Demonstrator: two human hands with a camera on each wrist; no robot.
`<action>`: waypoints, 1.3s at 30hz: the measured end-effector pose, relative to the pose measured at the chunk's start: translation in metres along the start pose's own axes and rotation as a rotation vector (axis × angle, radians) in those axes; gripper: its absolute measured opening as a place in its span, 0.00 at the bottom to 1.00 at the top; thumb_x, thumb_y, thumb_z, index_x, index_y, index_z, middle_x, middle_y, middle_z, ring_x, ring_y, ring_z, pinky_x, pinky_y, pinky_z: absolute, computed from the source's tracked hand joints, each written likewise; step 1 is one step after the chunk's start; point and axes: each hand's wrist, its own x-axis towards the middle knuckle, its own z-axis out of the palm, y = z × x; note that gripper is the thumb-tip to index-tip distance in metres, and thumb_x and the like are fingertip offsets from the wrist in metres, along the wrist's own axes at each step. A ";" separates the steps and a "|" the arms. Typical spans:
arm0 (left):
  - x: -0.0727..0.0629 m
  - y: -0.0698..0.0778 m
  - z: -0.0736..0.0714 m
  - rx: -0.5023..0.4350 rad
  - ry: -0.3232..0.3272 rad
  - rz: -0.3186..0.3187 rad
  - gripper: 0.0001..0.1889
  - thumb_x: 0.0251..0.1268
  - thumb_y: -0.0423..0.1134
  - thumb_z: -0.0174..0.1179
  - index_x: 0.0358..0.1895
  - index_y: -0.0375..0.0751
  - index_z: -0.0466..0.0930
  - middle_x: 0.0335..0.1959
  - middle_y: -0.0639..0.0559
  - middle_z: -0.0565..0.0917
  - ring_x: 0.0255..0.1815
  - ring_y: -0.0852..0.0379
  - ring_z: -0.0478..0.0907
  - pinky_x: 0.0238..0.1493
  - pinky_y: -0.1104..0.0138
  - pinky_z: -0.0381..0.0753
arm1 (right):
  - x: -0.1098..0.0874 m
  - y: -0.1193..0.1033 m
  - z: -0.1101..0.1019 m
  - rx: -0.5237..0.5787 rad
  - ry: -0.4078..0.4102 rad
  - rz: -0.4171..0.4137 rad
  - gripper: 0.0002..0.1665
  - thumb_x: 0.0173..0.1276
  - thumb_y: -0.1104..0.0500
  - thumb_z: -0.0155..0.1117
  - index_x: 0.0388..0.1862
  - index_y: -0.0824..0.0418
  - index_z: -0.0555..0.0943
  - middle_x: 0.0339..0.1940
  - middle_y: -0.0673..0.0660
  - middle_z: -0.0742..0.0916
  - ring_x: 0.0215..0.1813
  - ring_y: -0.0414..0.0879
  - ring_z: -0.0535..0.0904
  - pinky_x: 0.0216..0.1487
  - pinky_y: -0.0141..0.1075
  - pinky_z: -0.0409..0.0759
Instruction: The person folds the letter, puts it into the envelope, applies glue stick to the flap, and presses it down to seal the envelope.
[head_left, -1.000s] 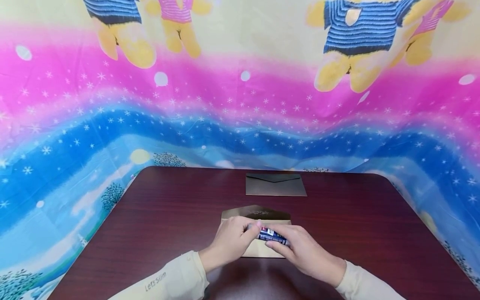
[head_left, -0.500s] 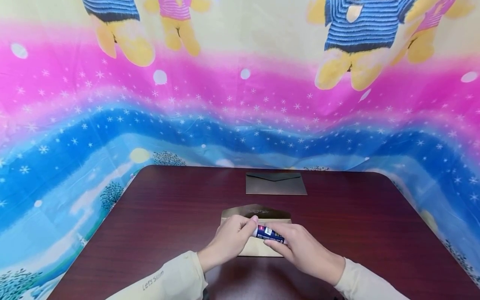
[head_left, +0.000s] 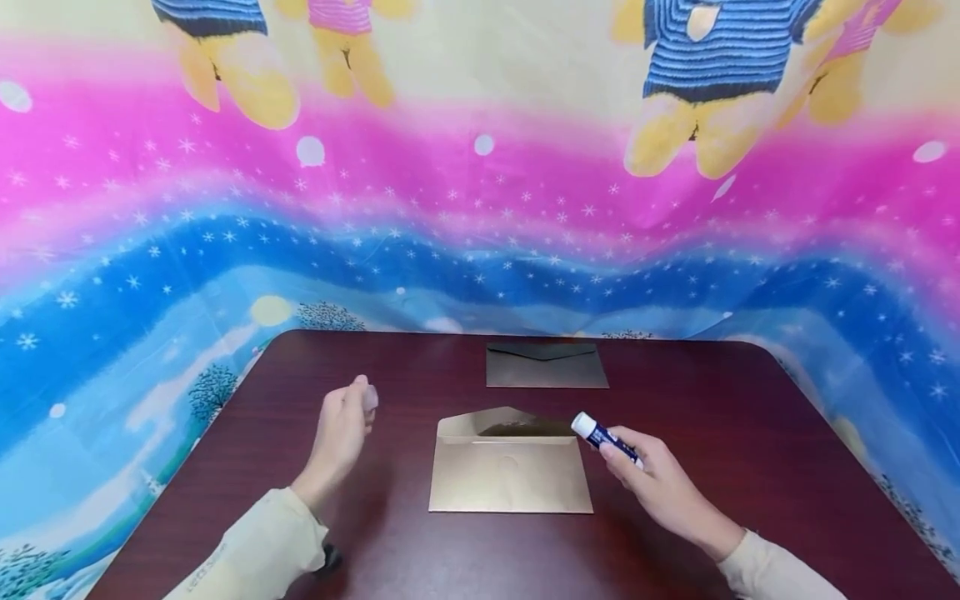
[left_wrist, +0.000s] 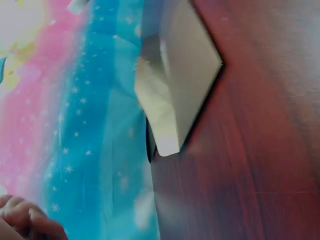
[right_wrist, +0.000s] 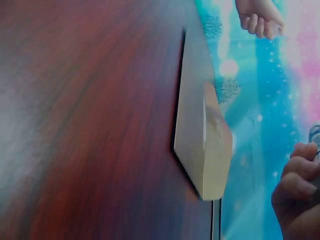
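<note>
My right hand (head_left: pixel 660 481) grips a dark blue glue stick (head_left: pixel 609 442) whose white end points up and left, just right of a gold envelope. Over the table's left side, my left hand (head_left: pixel 341 429) pinches a small translucent whitish cap (head_left: pixel 370 398) between thumb and fingers. The gold envelope (head_left: pixel 510 479) lies between the hands with its flap (head_left: pixel 468 423) spread open toward the back. Both wrist views show this envelope from the side. Only part of the left hand (left_wrist: pixel 30 220) shows in the left wrist view, without the cap.
A darker bronze envelope (head_left: pixel 547 371) with its flap folded down lies near the table's back edge. The dark red-brown wooden table (head_left: pixel 390 367) has rounded back corners. A patterned cloth (head_left: pixel 480 275) hangs behind it. A dark object (head_left: pixel 328 558) shows at the left cuff.
The hands have moved apart from over the gold envelope. The cap has come off the glue stick and gone left with my left hand; my right hand has carried the glue stick right.
</note>
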 end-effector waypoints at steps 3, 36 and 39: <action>-0.002 -0.006 -0.005 -0.007 -0.117 0.000 0.27 0.83 0.45 0.39 0.19 0.37 0.59 0.15 0.55 0.58 0.15 0.62 0.55 0.18 0.70 0.60 | 0.005 0.005 0.000 0.015 0.000 -0.029 0.05 0.79 0.62 0.54 0.44 0.61 0.78 0.23 0.51 0.75 0.23 0.39 0.70 0.21 0.33 0.72; 0.017 -0.056 -0.030 0.870 -0.293 0.095 0.13 0.60 0.42 0.72 0.47 0.48 0.84 0.34 0.57 0.86 0.30 0.61 0.78 0.32 0.62 0.76 | 0.005 0.017 0.017 0.011 -0.053 0.048 0.12 0.77 0.59 0.60 0.54 0.61 0.80 0.34 0.60 0.82 0.32 0.37 0.76 0.28 0.32 0.78; 0.021 -0.059 -0.031 0.920 -0.300 0.118 0.13 0.59 0.41 0.73 0.47 0.47 0.84 0.37 0.55 0.87 0.35 0.58 0.81 0.35 0.58 0.79 | 0.005 0.018 0.019 0.007 -0.057 0.045 0.12 0.76 0.59 0.60 0.54 0.61 0.80 0.34 0.58 0.82 0.32 0.37 0.76 0.28 0.32 0.78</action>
